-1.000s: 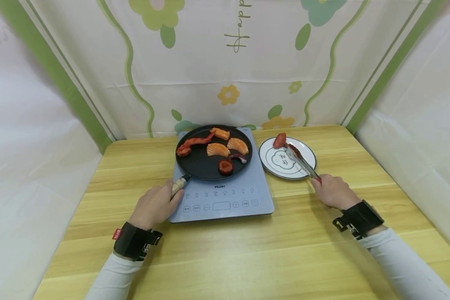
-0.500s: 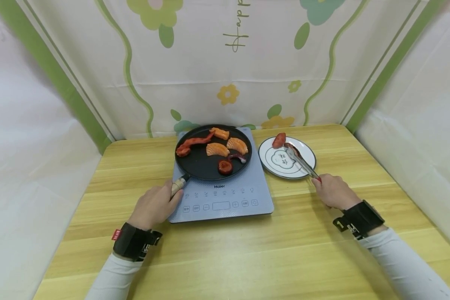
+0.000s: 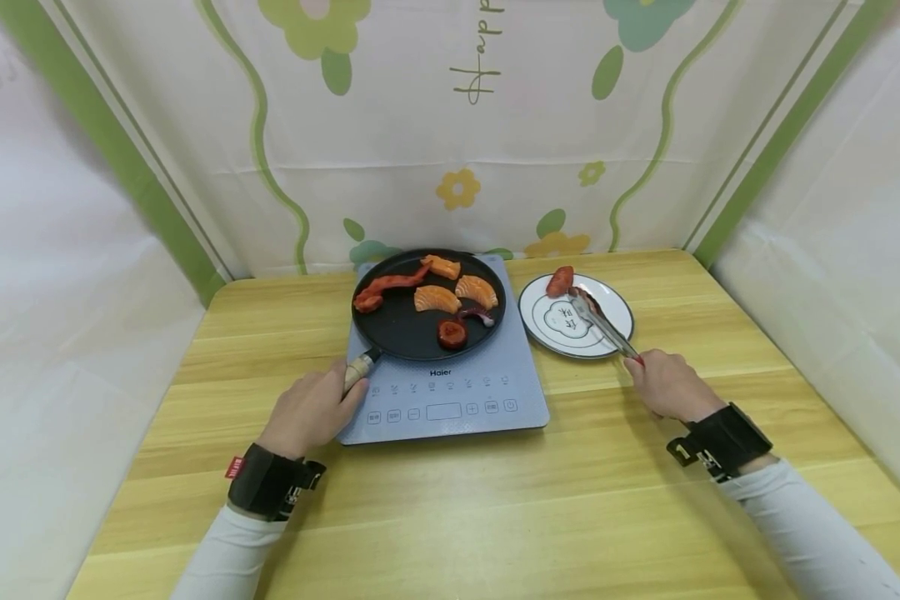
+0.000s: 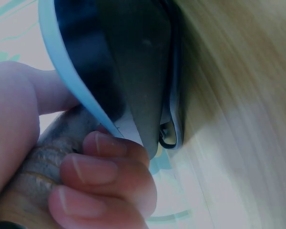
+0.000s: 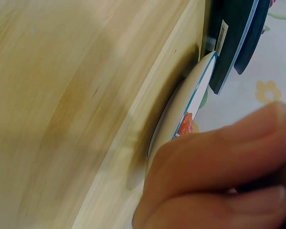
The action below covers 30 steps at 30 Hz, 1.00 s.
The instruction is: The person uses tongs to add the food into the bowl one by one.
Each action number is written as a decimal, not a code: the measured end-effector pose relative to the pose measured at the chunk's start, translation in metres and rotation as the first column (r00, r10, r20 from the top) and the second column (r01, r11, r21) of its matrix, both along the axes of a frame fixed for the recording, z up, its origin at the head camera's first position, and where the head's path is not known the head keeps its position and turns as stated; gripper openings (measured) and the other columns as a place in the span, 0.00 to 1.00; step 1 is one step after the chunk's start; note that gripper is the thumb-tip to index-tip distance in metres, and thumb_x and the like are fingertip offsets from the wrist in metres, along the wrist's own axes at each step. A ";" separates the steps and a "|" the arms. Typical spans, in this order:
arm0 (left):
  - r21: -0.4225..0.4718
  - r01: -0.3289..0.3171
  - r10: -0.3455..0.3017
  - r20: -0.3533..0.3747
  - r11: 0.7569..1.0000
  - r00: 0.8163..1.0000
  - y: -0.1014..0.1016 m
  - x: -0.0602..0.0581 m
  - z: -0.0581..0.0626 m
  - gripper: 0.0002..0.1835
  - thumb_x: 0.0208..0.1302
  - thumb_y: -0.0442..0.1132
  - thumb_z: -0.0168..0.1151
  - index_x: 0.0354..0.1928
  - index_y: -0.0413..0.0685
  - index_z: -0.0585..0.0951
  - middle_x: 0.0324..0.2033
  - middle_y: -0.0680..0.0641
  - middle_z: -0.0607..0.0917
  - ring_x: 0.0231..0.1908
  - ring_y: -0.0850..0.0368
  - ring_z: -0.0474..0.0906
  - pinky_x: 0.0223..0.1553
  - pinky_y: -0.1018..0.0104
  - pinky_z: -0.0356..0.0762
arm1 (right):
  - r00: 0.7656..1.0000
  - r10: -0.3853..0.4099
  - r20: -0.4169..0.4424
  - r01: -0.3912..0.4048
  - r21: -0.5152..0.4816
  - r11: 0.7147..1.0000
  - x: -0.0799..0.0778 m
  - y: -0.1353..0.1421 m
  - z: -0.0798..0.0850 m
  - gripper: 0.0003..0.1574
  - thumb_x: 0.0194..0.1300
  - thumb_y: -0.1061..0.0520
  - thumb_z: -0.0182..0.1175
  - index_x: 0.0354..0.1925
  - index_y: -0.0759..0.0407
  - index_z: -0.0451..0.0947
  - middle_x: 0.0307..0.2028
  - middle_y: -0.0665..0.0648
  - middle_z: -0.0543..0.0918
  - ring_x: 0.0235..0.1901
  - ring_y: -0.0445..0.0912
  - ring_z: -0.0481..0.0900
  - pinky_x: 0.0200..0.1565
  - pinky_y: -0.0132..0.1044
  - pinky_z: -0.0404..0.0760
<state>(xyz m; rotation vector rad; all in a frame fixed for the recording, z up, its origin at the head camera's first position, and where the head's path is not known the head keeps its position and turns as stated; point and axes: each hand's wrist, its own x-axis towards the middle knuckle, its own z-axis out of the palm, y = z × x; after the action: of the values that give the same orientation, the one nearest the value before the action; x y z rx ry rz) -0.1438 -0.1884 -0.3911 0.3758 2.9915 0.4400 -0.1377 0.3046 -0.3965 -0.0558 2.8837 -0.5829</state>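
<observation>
My left hand [image 3: 311, 412] grips the light wooden handle [image 3: 358, 371] of a black frying pan [image 3: 405, 333]; in the left wrist view its fingers [image 4: 93, 169] curl round that handle. The pan sits on a pale blue induction cooktop [image 3: 450, 392]. On the right, my right hand [image 3: 671, 383] holds metal tongs [image 3: 609, 332] with red on the grip. Their tips reach over a white plate [image 3: 543, 335] with a dark rim, at a dark reddish food piece [image 3: 591, 302]. A red, sausage-like piece [image 3: 560, 282] lies beside the tips. The right wrist view hides the tongs behind my fingers [image 5: 205, 157].
Inside the pan lie several orange salmon slices [image 3: 437, 298], a long red strip [image 3: 390, 283], a round red piece [image 3: 452, 334] and a small purplish tentacle piece [image 3: 480, 316]. A flowered cloth [image 3: 457, 150] hangs behind the wooden table [image 3: 450, 517].
The tongs' arms look a little closer together over the plate than a second ago. My left hand and the pan stay where they were.
</observation>
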 end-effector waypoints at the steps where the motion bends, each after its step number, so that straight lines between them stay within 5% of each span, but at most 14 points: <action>1: 0.002 0.001 -0.001 -0.001 1.000 1.000 0.000 0.000 0.000 0.34 0.71 0.56 0.47 0.66 0.35 0.61 0.26 0.47 0.72 0.26 0.53 0.69 0.24 0.61 0.64 | 1.000 -0.001 0.001 0.001 -0.002 1.000 0.000 0.000 0.000 0.28 0.78 0.47 0.34 0.24 0.58 0.65 0.13 0.54 0.70 0.12 0.47 0.69 0.19 0.40 0.67; 30: -0.001 0.001 -0.001 0.004 1.000 1.000 0.000 0.000 0.002 0.34 0.71 0.56 0.47 0.66 0.35 0.61 0.26 0.47 0.72 0.25 0.53 0.69 0.24 0.61 0.64 | 0.999 -0.009 -0.037 0.009 -0.003 1.000 0.003 0.002 0.005 0.29 0.77 0.44 0.34 0.24 0.58 0.65 0.16 0.54 0.69 0.14 0.47 0.69 0.19 0.40 0.68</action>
<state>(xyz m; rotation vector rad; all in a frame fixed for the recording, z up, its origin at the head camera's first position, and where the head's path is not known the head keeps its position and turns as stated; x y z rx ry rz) -0.1435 -0.1882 -0.3896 0.3756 2.9876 0.4382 -0.1344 0.3068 -0.3912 -0.0548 2.9205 -0.5945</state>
